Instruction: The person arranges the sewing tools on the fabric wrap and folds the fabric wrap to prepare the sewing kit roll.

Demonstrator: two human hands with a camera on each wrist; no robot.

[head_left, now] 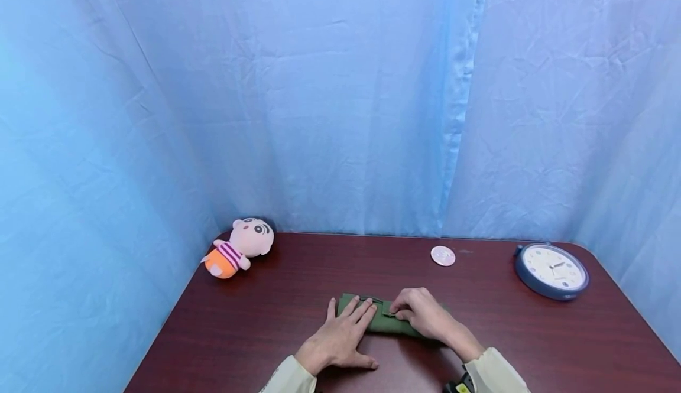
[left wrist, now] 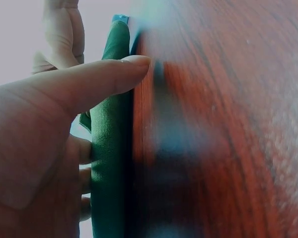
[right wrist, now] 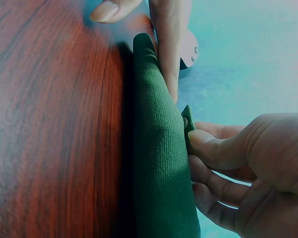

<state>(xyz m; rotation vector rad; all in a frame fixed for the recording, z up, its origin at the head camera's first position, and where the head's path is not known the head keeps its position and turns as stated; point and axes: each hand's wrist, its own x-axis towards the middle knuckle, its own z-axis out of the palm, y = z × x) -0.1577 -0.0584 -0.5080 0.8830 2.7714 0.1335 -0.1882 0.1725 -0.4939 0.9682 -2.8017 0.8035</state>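
Observation:
A long green fabric pouch [head_left: 392, 324] lies across the front middle of the table. My left hand [head_left: 343, 335] rests on its left part with fingers spread straight, the thumb reaching out along the near side. With thumb and fingertips, my right hand [head_left: 420, 312] pinches a small green flap [right wrist: 187, 124] on the pouch's upper face. A small round fastener shows on that flap in the right wrist view. From the left wrist view, the pouch [left wrist: 109, 144] appears as a thick rounded edge low against the wood.
A plush doll [head_left: 239, 248] in a striped top and orange bottoms lies at the back left of the brown table [head_left: 266, 322]. Toward the back right are a white round disc [head_left: 443, 256] and a blue-rimmed clock [head_left: 552, 270]. Blue curtains [head_left: 340, 115] surround the table.

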